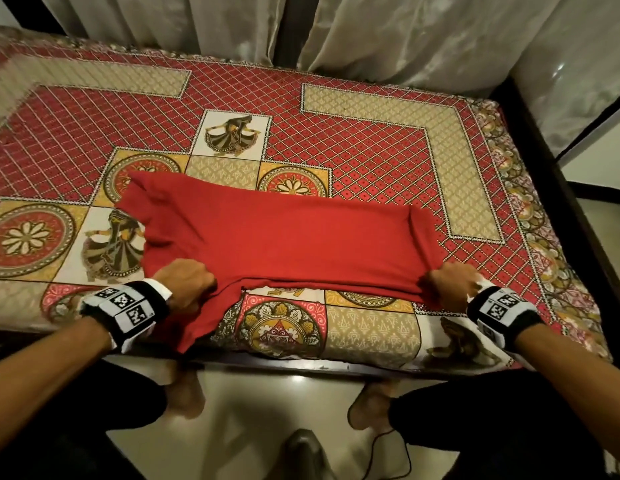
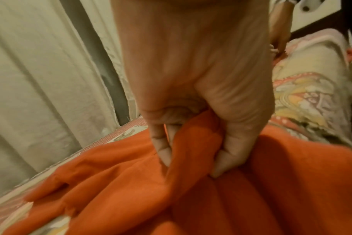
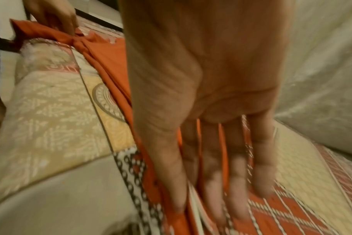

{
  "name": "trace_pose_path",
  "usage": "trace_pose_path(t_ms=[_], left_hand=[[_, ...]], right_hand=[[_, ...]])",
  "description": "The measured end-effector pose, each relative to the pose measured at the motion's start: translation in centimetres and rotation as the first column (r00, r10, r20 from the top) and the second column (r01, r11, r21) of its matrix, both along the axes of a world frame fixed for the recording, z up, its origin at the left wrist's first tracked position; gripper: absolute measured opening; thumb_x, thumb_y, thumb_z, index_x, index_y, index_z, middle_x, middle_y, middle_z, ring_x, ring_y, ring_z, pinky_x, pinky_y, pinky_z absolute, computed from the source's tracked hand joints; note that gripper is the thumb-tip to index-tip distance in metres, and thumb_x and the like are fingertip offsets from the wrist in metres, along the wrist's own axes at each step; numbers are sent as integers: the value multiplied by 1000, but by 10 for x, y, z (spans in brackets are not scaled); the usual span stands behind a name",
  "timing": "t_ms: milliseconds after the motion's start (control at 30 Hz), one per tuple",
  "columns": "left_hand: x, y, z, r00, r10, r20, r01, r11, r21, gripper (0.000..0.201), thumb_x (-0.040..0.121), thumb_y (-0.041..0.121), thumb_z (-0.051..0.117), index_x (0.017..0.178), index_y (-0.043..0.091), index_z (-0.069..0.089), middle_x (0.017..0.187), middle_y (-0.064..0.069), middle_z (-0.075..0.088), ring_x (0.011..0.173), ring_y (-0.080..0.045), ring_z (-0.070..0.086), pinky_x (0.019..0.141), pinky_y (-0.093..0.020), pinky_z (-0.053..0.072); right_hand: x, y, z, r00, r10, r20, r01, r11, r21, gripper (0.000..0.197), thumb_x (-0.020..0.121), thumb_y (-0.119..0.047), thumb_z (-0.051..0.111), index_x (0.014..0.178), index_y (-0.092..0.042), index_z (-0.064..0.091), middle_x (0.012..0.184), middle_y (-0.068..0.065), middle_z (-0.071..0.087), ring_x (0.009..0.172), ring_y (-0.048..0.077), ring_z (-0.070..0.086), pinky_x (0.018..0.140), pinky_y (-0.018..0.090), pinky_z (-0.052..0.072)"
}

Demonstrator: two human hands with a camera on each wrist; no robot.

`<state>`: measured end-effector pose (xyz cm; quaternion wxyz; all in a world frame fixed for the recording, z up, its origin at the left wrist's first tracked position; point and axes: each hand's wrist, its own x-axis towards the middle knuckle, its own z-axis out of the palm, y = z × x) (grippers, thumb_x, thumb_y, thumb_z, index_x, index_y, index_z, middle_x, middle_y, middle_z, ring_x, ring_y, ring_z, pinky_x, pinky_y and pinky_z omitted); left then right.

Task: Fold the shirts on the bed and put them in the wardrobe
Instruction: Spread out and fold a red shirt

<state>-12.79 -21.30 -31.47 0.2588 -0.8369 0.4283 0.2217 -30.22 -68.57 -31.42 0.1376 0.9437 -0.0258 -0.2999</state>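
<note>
Left hand [image 1: 189, 280] clenches the red shirt [image 1: 277, 237]; right hand [image 1: 450, 282] pinches its edge.

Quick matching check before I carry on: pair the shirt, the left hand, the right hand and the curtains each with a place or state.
Things:
1. shirt
2. left hand
3. right hand
4. curtains

Places or states:
A. hanging behind the bed
B. lying red across the bedspread
C. at the shirt's near edge toward the bed's right side
D. fingers curled, gripping bunched cloth

Pairs: 1-B, 2-D, 3-C, 4-A
</note>
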Motion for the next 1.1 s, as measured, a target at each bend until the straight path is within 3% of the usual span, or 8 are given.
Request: trace_pose_path(t_ms=[167,267,433,567,833,967,1033,1100], left_hand=[[-6,9,-17,993,116,-37,-121,979,-162,25,78,33,60,102,26,61,102,3,68,105,-21,64,98,-34,38],[-5,25,-27,975,189,-113,-219,879,-422,24,60,30,57,84,29,54,87,12,58,99,-19,58,86,-36,28],[11,45,-28,959,262,-108,-271,735,-622,33,59,39,56,85,22,66,87,1,66,92,-28,63,82,-39,42],[19,55,-12,897,326,-297,-437,565,-700,41,74,42,48,105,25,69,88,-1,74,88,-27,68,73,-35,50],[28,69,-2,673,263,-691,-725,422,-545,17,77,40,70,77,23,69,51,17,57,49,-1,50,60,-25,45],[59,80,-15,774,309,-553,-624,218,-751,34,78,53,47,93,31,67,97,10,65,95,-15,58,89,-40,48],[69,75,-27,836,370,-406,-531,354,-770,56,83,54,41,126,26,62,137,1,54,133,-22,43,108,-44,36],[81,79,-41,784,533,-318,-597,508,-621,74,86,54,47,151,20,41,164,-8,27,153,-27,20,120,-52,21]], right_hand=[[21,50,14,998,-15,-57,10,997,-76,33,100,-47,55,113,-22,73,92,0,71,88,21,70,72,25,49],[47,118,21,987,65,148,-55,996,-66,37,89,-55,57,109,-26,70,88,-3,70,91,25,73,67,30,49],[105,260,4,955,-29,295,-139,835,533,57,79,-45,69,131,-27,52,122,3,67,107,30,66,88,41,55],[124,356,-16,947,-24,319,-190,762,619,96,68,-34,73,153,-18,32,143,7,55,126,31,53,100,46,42],[101,380,-49,775,-385,502,-168,639,750,23,80,-31,63,101,-21,69,92,-1,72,86,28,65,75,36,45],[93,391,-64,794,-328,512,-164,695,700,44,82,-31,50,117,-18,73,125,0,72,119,20,64,109,49,42],[87,393,-68,810,-315,495,-168,685,709,50,89,-34,43,133,-25,66,139,-4,65,135,15,53,119,49,30],[82,392,-69,808,-360,466,-161,626,763,47,96,-36,41,140,-34,60,143,-11,60,140,8,46,123,45,23]])
